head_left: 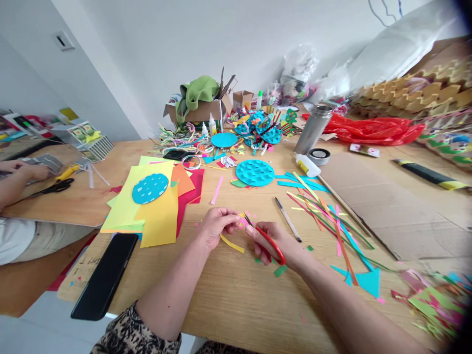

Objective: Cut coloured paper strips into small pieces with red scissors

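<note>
My left hand [218, 226] pinches a narrow yellow paper strip [232, 244], whose loose end curls down toward the table. In my right hand [272, 244] is a pair of scissors with red handles [272, 244]. The scissor blades point at the short end of the strip by my left fingertips; whether they touch it I cannot tell. Small pink paper bits [244, 222] lie scattered under and behind the blades. Green paper scraps [280, 271] rest below my right hand. Just beyond it lies a pen [288, 219].
Coloured paper sheets [158, 223] and a phone [105, 275] lie left. Behind my hands sits a blue paper disc [255, 172]. Paper strips [339, 223], a cardboard sheet [391, 206] and a steel bottle [313, 129] are right. Another person's hand [31, 172] shows far left.
</note>
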### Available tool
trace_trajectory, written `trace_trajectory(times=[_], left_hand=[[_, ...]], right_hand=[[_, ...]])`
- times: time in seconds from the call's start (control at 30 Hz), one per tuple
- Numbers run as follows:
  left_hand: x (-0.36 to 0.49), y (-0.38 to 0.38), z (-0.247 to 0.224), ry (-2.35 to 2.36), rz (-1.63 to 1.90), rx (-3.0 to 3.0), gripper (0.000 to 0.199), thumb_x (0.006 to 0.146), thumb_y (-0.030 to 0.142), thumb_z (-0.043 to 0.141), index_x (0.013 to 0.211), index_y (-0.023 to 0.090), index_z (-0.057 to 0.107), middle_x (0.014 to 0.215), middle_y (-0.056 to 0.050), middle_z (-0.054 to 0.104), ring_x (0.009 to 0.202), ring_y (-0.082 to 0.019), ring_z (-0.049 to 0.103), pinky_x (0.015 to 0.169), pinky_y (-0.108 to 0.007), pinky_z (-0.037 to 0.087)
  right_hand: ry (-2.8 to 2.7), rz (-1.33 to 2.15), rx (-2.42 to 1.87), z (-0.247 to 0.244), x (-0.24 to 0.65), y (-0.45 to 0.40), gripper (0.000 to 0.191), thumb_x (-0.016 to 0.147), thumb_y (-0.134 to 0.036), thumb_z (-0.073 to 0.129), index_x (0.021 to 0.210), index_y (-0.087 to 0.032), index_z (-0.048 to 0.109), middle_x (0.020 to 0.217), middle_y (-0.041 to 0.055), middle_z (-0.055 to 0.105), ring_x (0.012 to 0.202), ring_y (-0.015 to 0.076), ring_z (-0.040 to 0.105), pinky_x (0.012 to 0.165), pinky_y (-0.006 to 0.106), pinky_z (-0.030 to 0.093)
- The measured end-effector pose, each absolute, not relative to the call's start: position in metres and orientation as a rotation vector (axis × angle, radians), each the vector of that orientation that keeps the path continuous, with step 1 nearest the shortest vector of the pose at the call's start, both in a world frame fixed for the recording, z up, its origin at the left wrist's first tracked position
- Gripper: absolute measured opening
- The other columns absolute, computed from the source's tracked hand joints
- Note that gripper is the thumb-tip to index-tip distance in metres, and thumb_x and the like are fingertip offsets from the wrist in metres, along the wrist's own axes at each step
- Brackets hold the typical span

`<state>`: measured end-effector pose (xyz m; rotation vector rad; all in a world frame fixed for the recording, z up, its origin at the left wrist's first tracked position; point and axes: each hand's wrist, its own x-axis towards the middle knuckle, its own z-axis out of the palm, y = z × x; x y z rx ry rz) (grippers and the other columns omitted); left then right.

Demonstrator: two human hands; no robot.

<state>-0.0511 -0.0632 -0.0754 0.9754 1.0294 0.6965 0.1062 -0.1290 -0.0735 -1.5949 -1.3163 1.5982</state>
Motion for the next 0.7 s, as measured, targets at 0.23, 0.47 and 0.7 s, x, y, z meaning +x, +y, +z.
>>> trace_trajectory(times=[0.23,0.47,0.7], left_hand=[[-0.0512,-0.0632,-0.0757,0.995,0.692,0.979,0.02,0.058,0.027,0.073,0.062,0.011,0.062,0.05,0.001,0.055,0.042,-0.005,0.042,0.045,-0.02,0.03],[-0.0517,-0.0633,-0.074,0.983,0.681,0.959,0.021,0.055,0.027,0.075,0.06,0.012,0.06,0.046,0.004,0.049,0.038,-0.002,0.032,0.041,-0.02,0.018],[-0.0525,-0.0628,-0.077,1.007,0.654,0.993,0.023,0.056,0.028,0.075,0.068,0.01,0.064,0.051,0.003,0.055,0.036,-0.001,0.027,0.04,-0.021,0.012]], right_hand=[[-1.311,1.601,-1.585,-0.0797,0.1077,-0.1287,0.051,0.075,-0.066,0.055,0.064,-0.017,0.048,0.046,-0.0034,0.055,0.034,0.0066,0.05,0.033,0.016,0.037],[-1.3,1.613,-1.598,-0.0767,0.1066,-0.1287,0.05,0.073,-0.066,0.057,0.064,-0.017,0.047,0.046,-0.0036,0.055,0.034,0.0064,0.05,0.033,0.015,0.037],[-1.299,1.632,-1.595,-0.0754,0.106,-0.1284,0.05,0.073,-0.065,0.058,0.064,-0.017,0.046,0.046,-0.0038,0.054,0.033,0.0059,0.049,0.032,0.015,0.036]])
